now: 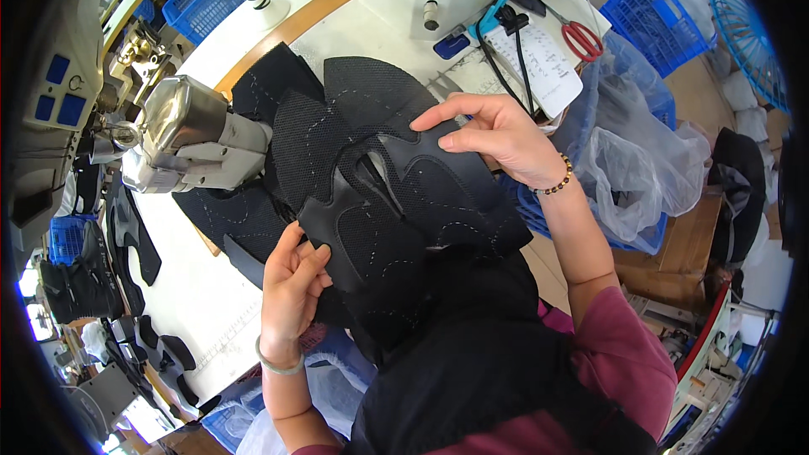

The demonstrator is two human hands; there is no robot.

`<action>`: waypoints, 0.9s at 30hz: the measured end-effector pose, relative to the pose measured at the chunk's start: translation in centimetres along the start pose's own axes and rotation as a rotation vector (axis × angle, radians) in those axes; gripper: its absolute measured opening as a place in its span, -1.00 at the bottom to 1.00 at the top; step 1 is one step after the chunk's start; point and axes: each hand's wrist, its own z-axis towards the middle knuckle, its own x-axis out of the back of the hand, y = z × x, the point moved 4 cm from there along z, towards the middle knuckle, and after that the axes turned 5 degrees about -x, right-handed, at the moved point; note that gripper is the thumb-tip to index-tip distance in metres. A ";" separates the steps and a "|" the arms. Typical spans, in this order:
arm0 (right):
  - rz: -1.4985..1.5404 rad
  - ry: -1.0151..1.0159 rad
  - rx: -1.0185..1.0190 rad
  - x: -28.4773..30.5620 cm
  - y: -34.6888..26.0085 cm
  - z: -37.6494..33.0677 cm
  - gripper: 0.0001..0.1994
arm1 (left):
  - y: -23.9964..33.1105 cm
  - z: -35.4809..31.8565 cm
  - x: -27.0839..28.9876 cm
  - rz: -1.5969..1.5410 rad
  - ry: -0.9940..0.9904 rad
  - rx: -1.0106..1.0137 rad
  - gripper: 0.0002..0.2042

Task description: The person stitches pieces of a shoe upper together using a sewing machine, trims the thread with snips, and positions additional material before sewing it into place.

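Table point(202, 286): white worktop running from the near left to the far right; keep the bare part under the hands free so the piece can be laid down flat.
Machine point(190, 139): metal-headed sewing machine at the left, its silver end just left of the stack; the piece is best kept off it while being looked over.
Bag point(640, 168): clear plastic bag over a blue crate at the right, apart from the work.
Upper point(396, 194): black mesh shoe upper with smooth overlays and dotted stitch lines, held up above the table's near edge, in front of the person's chest, tilted so its face is toward the camera. Holding it taut between both hands looks the best way to show whether the overlays lie flat and the stitch lines run true.
Stack point(270, 84): more black cut pieces lying on the table behind the upper, partly hidden by it.
Right hand point(497, 139): grasps the upper's far right edge, thumb on the face, fingers spread flat along the top; a light pinch seems enough, so the mesh is not stretched.
Left hand point(291, 286): grips the near left overlay edge, fingers curled round it; it should steady, not pull.
Scissors point(580, 38): red-handled, far right on a sheet of paper, well apart.
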 end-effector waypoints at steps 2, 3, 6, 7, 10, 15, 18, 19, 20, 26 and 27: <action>0.000 0.004 -0.011 0.0 -0.2 -0.1 -0.75 | 0.4 -0.1 -0.4 -0.018 0.002 -0.005 -0.66; 0.011 -0.011 -0.020 -0.1 -0.3 -0.2 -0.74 | 0.5 -0.3 -0.4 -0.018 0.001 -0.007 -0.66; 0.026 -0.024 -0.033 0.2 -0.1 -0.1 -0.74 | 0.3 -0.1 -0.4 -0.032 0.010 0.008 -0.67; 0.028 -0.026 -0.034 0.4 0.1 -0.1 -0.73 | 0.1 0.1 -0.2 -0.034 -0.001 0.001 -0.67; 0.028 -0.028 -0.029 0.4 0.2 -0.2 -0.73 | 0.0 -0.2 -0.1 -0.034 -0.004 -0.010 -0.67; 0.061 -0.044 -0.031 0.6 0.2 -0.1 -0.72 | 0.3 -0.3 -0.4 -0.023 0.014 -0.007 -0.68; 0.108 -0.048 -0.055 0.9 0.7 0.2 -0.71 | 0.3 -0.2 -0.4 -0.014 0.009 -0.010 -0.67; 0.130 -0.048 -0.073 1.0 0.9 0.2 -0.71 | 0.4 -0.2 -0.6 -0.021 0.016 -0.012 -0.68; 0.133 -0.044 -0.073 1.0 0.8 0.3 -0.71 | 0.4 -0.1 -0.7 -0.028 0.025 -0.014 -0.68; 0.193 -0.051 -0.138 1.2 1.2 0.3 -0.72 | 0.1 0.0 -0.1 -0.053 0.027 -0.017 -0.68; 0.211 -0.059 -0.141 1.2 1.3 0.3 -0.72 | 0.1 -0.1 -0.1 -0.051 0.027 -0.016 -0.68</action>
